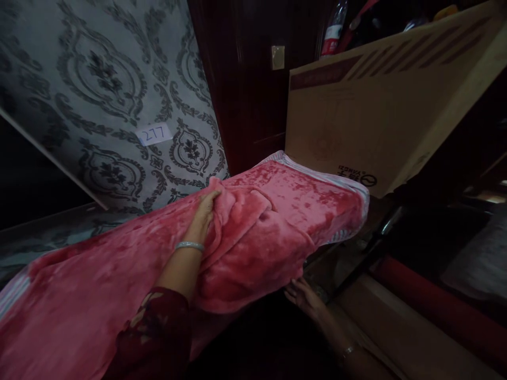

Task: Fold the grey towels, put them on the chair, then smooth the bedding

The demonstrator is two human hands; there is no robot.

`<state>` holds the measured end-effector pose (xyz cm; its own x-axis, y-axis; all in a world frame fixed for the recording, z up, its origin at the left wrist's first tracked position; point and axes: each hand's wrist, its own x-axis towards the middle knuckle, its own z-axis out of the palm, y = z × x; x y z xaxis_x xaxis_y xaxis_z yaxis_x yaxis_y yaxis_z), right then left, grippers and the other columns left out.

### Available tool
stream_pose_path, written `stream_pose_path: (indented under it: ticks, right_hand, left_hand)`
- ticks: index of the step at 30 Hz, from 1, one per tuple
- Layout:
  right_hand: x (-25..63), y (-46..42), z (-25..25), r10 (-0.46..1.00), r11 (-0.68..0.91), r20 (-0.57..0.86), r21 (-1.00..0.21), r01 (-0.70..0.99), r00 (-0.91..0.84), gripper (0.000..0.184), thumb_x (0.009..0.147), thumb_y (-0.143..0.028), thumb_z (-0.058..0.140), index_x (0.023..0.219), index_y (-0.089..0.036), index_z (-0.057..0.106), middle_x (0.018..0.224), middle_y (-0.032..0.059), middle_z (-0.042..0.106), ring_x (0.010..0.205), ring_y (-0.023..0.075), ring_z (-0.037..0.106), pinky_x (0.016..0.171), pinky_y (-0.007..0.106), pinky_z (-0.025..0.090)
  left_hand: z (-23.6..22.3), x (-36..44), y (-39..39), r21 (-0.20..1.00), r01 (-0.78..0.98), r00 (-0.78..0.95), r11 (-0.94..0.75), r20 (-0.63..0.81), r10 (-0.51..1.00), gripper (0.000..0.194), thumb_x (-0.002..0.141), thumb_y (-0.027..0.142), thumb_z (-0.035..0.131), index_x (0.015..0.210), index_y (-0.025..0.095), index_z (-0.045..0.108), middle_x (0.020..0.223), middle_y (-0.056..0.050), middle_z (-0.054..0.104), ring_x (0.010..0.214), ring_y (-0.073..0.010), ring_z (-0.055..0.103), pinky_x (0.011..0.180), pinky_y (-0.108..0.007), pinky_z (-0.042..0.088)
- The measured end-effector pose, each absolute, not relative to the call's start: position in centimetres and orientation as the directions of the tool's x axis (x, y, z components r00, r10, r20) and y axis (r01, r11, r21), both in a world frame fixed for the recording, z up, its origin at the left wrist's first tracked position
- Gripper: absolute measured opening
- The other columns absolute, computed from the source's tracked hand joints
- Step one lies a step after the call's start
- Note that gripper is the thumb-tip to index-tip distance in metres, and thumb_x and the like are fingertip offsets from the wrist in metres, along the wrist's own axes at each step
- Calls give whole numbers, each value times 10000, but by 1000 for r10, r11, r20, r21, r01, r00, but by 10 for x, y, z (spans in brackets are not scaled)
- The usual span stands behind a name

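Note:
A plush pink blanket (277, 211) with a striped border lies spread over a raised surface and hangs off its near edge. My left hand (204, 211), with a pale bangle on the wrist, rests on top of the blanket, and its fingers curl into a raised fold of the fabric. My right hand (303, 295) reaches in low, below the blanket's hanging edge. Its fingers touch the underside of the cloth and are partly covered by it.
A large cardboard box (380, 116) stands at the blanket's far end, with a plastic bottle (332, 29) and other items behind it. Patterned grey wallpaper with a "217" label (154, 133) covers the left wall. A dark wooden door (253, 95) stands behind. A red roll (435, 303) lies low right.

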<state>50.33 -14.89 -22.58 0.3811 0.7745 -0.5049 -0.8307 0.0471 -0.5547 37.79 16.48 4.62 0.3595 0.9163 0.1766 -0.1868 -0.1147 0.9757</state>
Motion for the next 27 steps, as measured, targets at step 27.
stream_pose_path:
  ticks: [27]
  right_hand:
    - [484,-109,8,721,363,377,-920,147,582,486,836,-441,688,1267,-248,575,921,22,646,643,127,585,592,260,522]
  left_hand:
    - [38,356,0,726,114,595,-679,498,631,165,836,224,526,900,183,672,947,-60,718,897,-195,635,844,-326,468]
